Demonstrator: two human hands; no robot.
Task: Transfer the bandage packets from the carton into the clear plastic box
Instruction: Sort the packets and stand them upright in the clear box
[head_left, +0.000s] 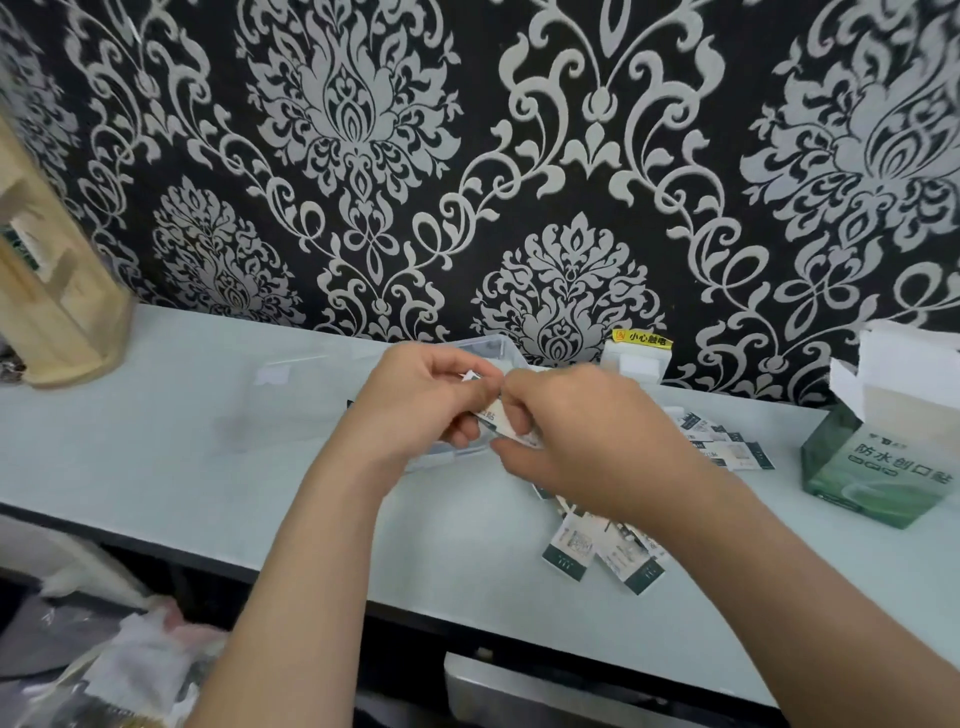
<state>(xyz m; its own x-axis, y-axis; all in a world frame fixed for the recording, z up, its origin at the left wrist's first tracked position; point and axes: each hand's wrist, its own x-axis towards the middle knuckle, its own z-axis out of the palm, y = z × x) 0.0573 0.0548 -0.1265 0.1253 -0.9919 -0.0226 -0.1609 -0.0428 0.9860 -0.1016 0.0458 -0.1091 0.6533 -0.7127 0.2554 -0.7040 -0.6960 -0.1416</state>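
Observation:
My left hand (421, 400) and my right hand (576, 431) meet over the middle of the counter, both pinching a small stack of white-and-green bandage packets (491, 415). The clear plastic box (483, 345) lies right behind and under the hands, mostly hidden by them. Its clear lid (291, 395) rests flat to the left. The green carton (878, 467) stands open at the far right, flaps up. Loose packets lie below my right wrist (602, 556), and more packets (722, 441) are spread between my right hand and the carton.
A pale wooden rack (47, 291) stands at the counter's left end. A white wall socket with a yellow warning label (641, 353) sits behind the box. The counter's front edge (415, 608) runs diagonally; bags and clutter (119, 665) lie below it at the left.

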